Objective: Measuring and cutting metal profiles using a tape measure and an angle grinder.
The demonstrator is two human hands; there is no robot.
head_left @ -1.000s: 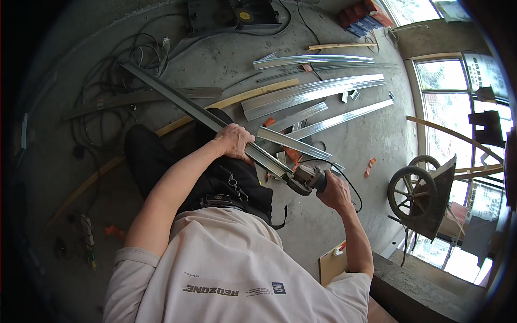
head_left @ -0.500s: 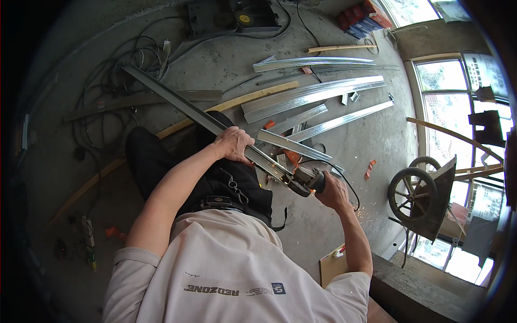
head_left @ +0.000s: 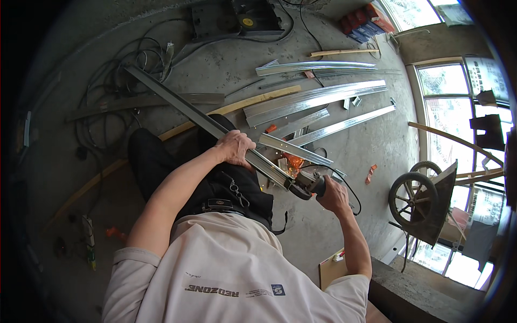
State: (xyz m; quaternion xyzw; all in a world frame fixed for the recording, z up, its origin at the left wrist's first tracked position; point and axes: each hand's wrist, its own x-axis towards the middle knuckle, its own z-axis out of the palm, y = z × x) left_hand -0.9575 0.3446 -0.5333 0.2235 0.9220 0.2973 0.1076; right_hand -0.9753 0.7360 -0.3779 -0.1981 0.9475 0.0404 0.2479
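Observation:
Across my thigh lies a long metal channel point(head_left: 180, 105), slanting from the far left down to the right. My left hand point(head_left: 236, 147) is closed around it near its right part. In my right hand point(head_left: 334, 195) is an angle grinder point(head_left: 311, 182), gripped by its body. The grinder's guarded head sits against the channel's right end. Sparks fly up beyond it, over an orange scrap point(head_left: 293, 160) on the floor. The wheel itself is hidden by the guard and the channel. A black cord trails from the grinder.
Several shiny metal profiles point(head_left: 318, 100) lie on the concrete ahead, with a long wooden strip point(head_left: 258, 97) beside them. Coiled black cables point(head_left: 102, 81) and an open black case point(head_left: 215, 20) are farther off. A wheelbarrow point(head_left: 425, 202) stands at right by the windows.
The sparks now spray forward over the orange scrap instead of scattering to the lower right. The grinder has tilted slightly; my left hand keeps its hold on the channel.

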